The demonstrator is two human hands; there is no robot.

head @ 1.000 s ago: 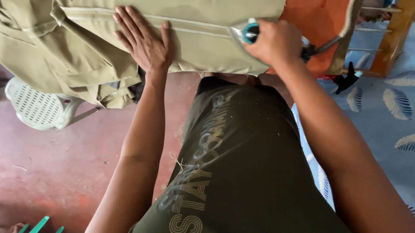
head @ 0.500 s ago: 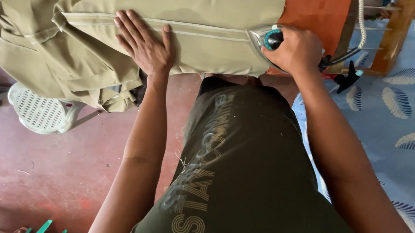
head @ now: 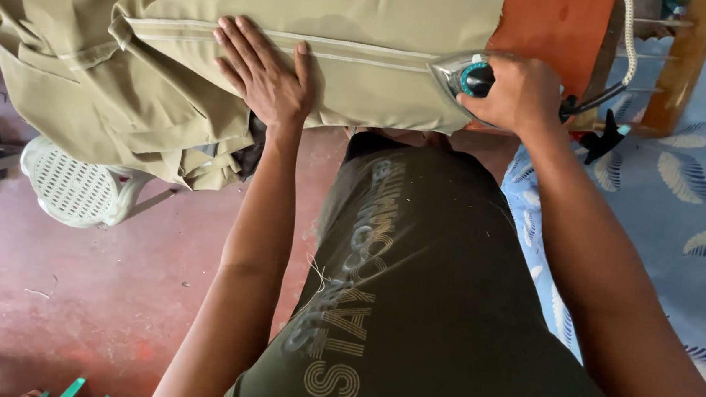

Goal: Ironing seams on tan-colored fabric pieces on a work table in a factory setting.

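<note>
Reddish concrete floor [head: 68, 302] runs under everything, scuffed and bare in the lower left, with a white plastic stool [head: 77, 189] standing on it beneath the hanging cloth. Across the top sits an orange ironing surface [head: 551, 25], mostly covered by a spread of khaki fabric [head: 367, 15] that bunches into folds and spills off the left edge. A pale seam [head: 356, 52] runs along the fabric from left to right.

The left hand [head: 264, 74] lies flat on the fabric, fingers spread and pointing up and left, palm pressing down beside the seam; it grasps nothing. The right hand [head: 521, 92] is clenched around the handle of an iron [head: 463, 74], whose silver nose and teal dial show just left of the knuckles. The iron rests on the fabric's right end, near the front edge of the surface, well apart from the left hand. A white cord [head: 628, 35] climbs away behind the right wrist.

To the right hangs a blue cloth with feather prints [head: 690, 183].
</note>
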